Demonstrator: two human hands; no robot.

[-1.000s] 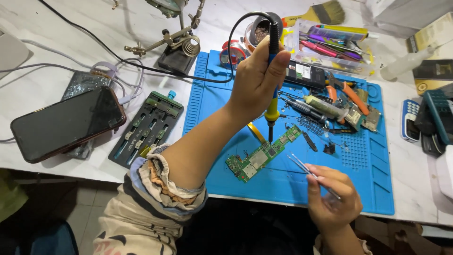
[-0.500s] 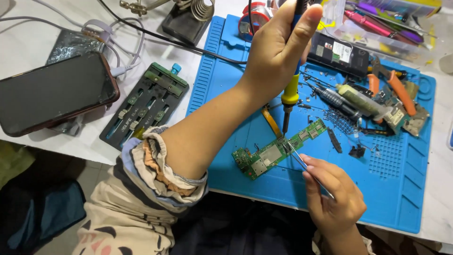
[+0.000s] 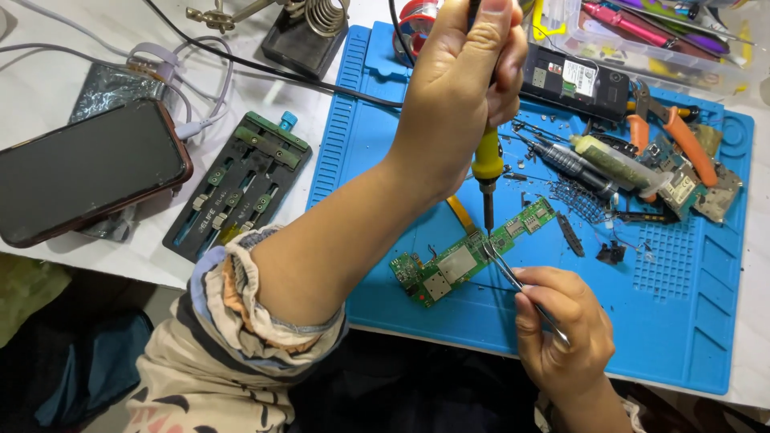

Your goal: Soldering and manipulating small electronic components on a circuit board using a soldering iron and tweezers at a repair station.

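Soldering at the green circuit board (image 3: 469, 255), mid blue mat (image 3: 682, 321).

Left hand (image 3: 461, 88) clamped on yellow soldering iron (image 3: 486, 160), tip at board; right hand (image 3: 561, 329) pinches tweezers (image 3: 513, 277) there. Mat's near edge open, far edge crowded by pliers (image 3: 678, 136). White worktop (image 3: 144, 256); phone (image 3: 84, 176) left. View closer than before.

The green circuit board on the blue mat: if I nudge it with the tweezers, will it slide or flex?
The green circuit board looks thin, flat and small, so probably light and stiff. It lies loose on the blue mat with no clamp visible, so a nudge from the tweezers would likely slide or pivot it. Its tiny mounted parts look fragile.
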